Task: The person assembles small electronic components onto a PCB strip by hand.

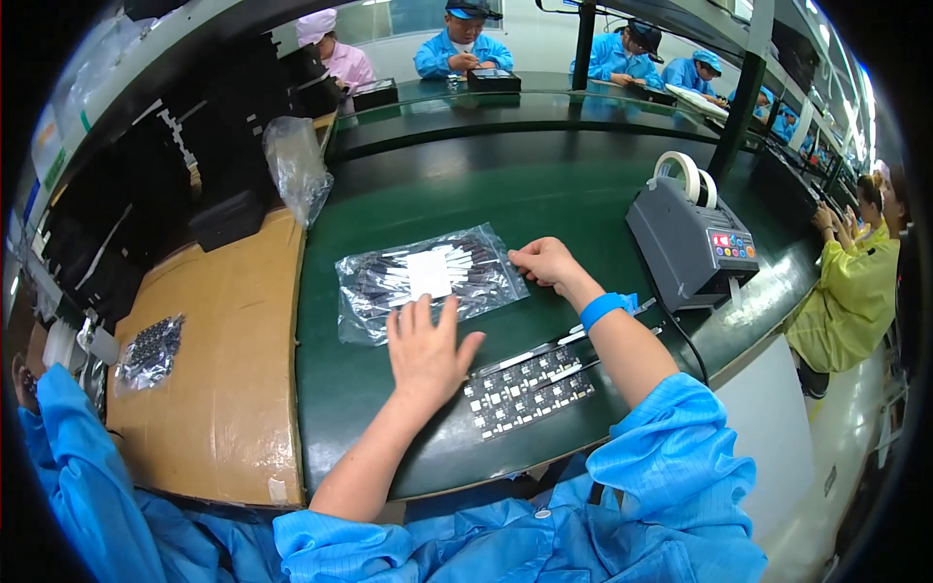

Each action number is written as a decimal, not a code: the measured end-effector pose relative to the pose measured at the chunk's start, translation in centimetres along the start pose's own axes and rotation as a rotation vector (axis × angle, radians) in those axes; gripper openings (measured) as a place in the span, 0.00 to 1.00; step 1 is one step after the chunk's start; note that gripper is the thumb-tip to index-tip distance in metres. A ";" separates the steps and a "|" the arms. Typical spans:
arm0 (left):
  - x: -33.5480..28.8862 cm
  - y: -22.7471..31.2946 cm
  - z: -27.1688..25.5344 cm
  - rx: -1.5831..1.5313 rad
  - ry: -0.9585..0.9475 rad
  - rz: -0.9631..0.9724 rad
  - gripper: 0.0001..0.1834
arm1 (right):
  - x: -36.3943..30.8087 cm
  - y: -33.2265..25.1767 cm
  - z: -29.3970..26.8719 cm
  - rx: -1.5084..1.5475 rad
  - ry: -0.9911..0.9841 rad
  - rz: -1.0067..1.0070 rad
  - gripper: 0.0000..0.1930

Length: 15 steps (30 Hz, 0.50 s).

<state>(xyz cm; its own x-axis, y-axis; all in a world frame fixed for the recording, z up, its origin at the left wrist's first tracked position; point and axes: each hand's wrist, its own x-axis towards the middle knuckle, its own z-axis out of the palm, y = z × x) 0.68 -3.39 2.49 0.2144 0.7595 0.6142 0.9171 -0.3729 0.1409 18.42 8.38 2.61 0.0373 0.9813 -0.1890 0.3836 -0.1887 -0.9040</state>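
A clear plastic bag [428,277] of dark strip parts with a white label lies flat on the green mat [544,194]. My left hand [425,352] rests flat at the bag's near edge, fingers spread on it. The fingers of my right hand [546,262] pinch the bag's right edge; a blue band circles that wrist. A black panel of small circuit boards [530,387] lies just right of my left hand, under my right forearm.
A grey tape dispenser machine [692,243] with a white roll stands at the right. At the left lies a cardboard sheet [219,369] with a small bag of parts [151,352]; black trays [146,204] and an empty plastic bag [294,167] sit behind. Other workers sit across and to the right.
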 end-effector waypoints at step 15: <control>-0.9 -0.8 1.5 -0.047 -0.370 -0.102 0.24 | -1.2 0.3 -6.9 0.177 0.162 0.032 0.07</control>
<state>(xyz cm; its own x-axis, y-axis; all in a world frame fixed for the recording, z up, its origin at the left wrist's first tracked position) 0.31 -2.96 0.63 0.2374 0.9317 0.2749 0.9255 -0.3029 0.2273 24.86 7.45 5.22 0.1998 0.9654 -0.1678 0.2125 -0.2098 -0.9544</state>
